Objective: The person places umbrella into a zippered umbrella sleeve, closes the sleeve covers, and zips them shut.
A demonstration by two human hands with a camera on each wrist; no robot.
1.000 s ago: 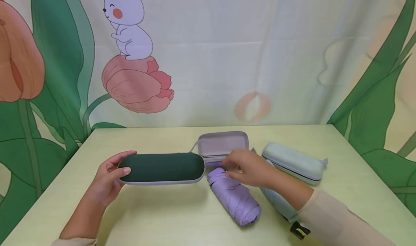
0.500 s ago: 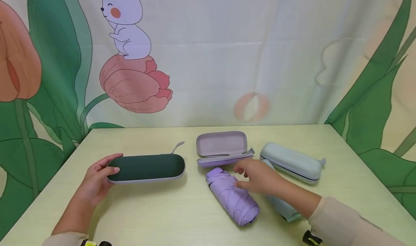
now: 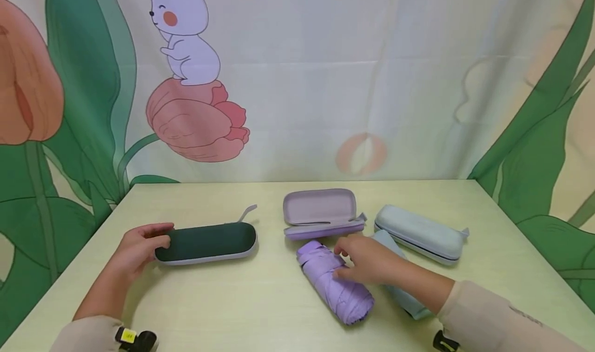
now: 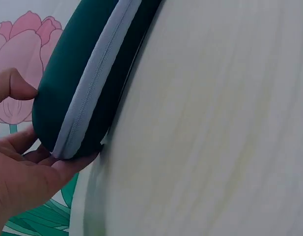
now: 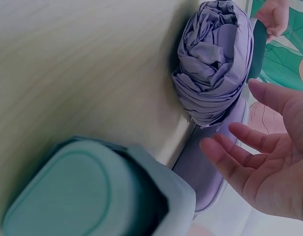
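My left hand [image 3: 139, 251] grips the near end of a dark green zip case [image 3: 206, 242], thumb on top and fingers beneath. In the left wrist view the case's grey zipper band [image 4: 95, 81] faces the camera, and its lower edge lies close over the table. My right hand [image 3: 369, 259] hovers beside a rolled purple folding umbrella [image 3: 334, 285], fingers loosely bent and thumb over its side. The right wrist view shows a gap between those fingers and the umbrella's gathered fabric. Under my right forearm lies a light blue folding umbrella [image 3: 409, 300], partly hidden.
Behind the purple umbrella a lavender zip case [image 3: 321, 207] lies with its lid raised. A closed pale blue zip case [image 3: 418, 233] sits at the right on the pale yellow table [image 3: 223, 310]. A printed cloth [image 3: 297, 83] hangs along the back edge.
My left hand has carried the green case left and lowered it to the table. My right hand has drawn back from the lavender case to beside the purple umbrella.
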